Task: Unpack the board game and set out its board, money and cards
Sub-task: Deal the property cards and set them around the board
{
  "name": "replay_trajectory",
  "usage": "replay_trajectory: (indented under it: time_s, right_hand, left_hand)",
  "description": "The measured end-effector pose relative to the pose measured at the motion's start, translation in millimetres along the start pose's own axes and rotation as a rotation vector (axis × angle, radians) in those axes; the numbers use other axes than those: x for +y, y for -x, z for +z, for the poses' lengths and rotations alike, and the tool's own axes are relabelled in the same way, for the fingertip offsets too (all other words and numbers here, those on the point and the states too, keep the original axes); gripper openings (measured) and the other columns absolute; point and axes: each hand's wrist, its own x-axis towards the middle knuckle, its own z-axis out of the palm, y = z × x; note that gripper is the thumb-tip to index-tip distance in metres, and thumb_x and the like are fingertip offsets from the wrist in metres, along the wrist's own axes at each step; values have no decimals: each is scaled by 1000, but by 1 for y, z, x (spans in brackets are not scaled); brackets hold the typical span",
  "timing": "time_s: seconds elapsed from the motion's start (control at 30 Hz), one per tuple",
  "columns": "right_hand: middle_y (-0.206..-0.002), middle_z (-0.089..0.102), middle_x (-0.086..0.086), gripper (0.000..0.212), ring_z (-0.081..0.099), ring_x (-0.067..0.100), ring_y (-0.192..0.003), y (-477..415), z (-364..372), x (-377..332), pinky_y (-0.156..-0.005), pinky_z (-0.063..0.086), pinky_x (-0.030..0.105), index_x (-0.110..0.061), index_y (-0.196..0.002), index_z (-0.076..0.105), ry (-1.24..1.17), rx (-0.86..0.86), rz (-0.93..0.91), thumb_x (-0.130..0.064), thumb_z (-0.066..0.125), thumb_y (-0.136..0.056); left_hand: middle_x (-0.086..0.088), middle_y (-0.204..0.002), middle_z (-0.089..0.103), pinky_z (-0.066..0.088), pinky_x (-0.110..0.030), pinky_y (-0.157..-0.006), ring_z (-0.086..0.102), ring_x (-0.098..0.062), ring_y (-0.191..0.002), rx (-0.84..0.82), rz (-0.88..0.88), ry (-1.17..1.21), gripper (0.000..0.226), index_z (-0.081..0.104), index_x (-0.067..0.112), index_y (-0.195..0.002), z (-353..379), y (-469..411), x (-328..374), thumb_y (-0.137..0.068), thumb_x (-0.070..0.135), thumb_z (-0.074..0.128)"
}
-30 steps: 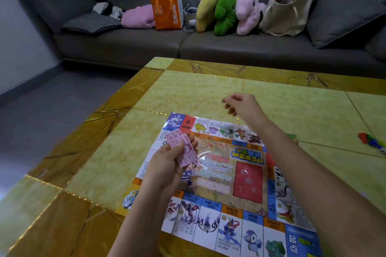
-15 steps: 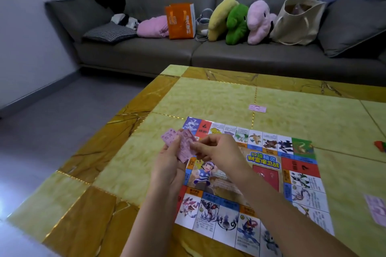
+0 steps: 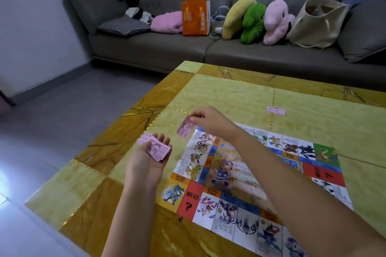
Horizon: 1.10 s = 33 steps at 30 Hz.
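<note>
Pink money stack [image 3: 155, 149] held in left hand [image 3: 146, 162] with curled fingers as feed pile, right hand [image 3: 208, 120] pinching single note [image 3: 184, 129] over desk [image 3: 219, 94] just off flat board [image 3: 261, 173] corner; I read it as dealing piles, matching laid note [image 3: 275, 110] past board's far edge.

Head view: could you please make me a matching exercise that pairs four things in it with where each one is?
Things
1. stack of pink notes
2. single pink note
3. loose pink note
4. orange bag

Places
A. on the sofa
B. pinched in the right hand
C. flat on the table, beyond the game board
D. held in the left hand

Pairs: 1-D, 2-B, 3-C, 4-A
</note>
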Motion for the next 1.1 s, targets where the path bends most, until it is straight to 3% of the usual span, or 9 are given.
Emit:
replay_trajectory:
  time_s: [0.07,0.17,0.23,0.37,0.63,0.87,1.03,1.1]
  right_hand:
    - [-83,63,7,19,47,9,-60,-21,14,-6,-53,37,20,-2,-106,67,27,-3,-6,-13,56,-94]
    - [-81,66,9,17,53,8,-54,-48,42,-9,-50,44,13,3,-99,69,-5,20,24,-9,65,-88]
    - [-84,69,13,16,56,11,-57,-59,62,-7,-60,49,20,1,-94,71,19,6,42,-10,71,-84]
    - [-92,73,9,18,60,11,-76,-72,83,-2,-66,47,21,-5,-90,74,102,70,33,-16,79,-76]
    - [-87,72,7,21,63,16,-79,-79,86,-2,-72,49,29,-7,-84,73,143,104,26,-21,83,-72]
    - [-70,56,-7,24,50,6,-66,-82,80,-4,-52,32,13,-9,-89,74,171,49,-36,-23,83,-72]
    - [-73,62,3,29,56,15,-69,-81,77,-1,-67,45,27,-2,-88,70,93,86,10,-31,71,-85]
    - [-75,64,8,31,55,15,-61,-69,70,-3,-65,45,28,1,-88,68,26,145,47,-30,63,-90]
  left_hand:
    - [-10,-99,61,47,-33,-70,60,-21,-85,10,15,-16,27,50,4,-118,-6,-4,7,-103,9,29]
    - [-11,-97,61,48,-34,-72,61,-23,-85,33,15,5,33,47,1,-128,-13,-7,15,-102,7,29]
    - [-12,-99,61,48,-35,-73,62,-24,-85,30,5,19,36,44,-1,-133,-15,-6,18,-101,5,30]
    - [-13,-103,62,50,-34,-75,63,-24,-88,42,7,19,40,41,-2,-135,-20,-4,22,-97,-1,31]
    - [-16,-103,62,50,-36,-83,62,-26,-92,39,-9,37,36,46,-4,-127,-22,-2,23,-95,-7,29]
    - [-17,-95,63,45,-38,-88,62,-27,-88,41,-15,-6,27,48,-6,-115,-21,6,29,-97,-7,27]
    - [-17,-100,63,45,-36,-90,62,-27,-94,-3,-20,-44,30,48,-5,-118,-19,13,29,-98,-7,26]
    - [-18,-110,61,44,-37,-92,59,-28,-103,-48,-18,-74,34,47,-4,-123,-15,19,26,-99,-9,24]
